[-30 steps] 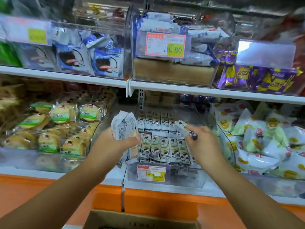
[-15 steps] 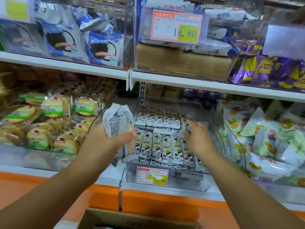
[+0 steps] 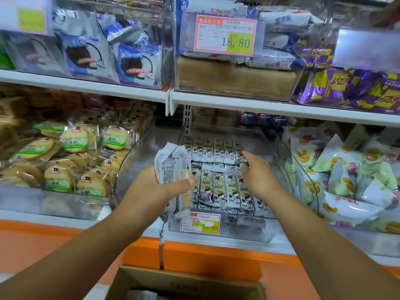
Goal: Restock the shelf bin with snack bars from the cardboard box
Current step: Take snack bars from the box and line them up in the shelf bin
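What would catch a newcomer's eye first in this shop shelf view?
At centre, the left hand grips a bundle of snack bars upright, while the right hand pinches a single bar at the right end of the tidy rows in the clear bin. Above, a red-bordered price tag reading 18.80 stands out; a cardboard box sits at the bottom edge.

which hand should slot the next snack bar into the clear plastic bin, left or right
Right. The right hand is inside the clear plastic shelf bin, pinching a bar at the back row's right end. The left hand is full, gripping the stack of grey-white wrapped snack bars.
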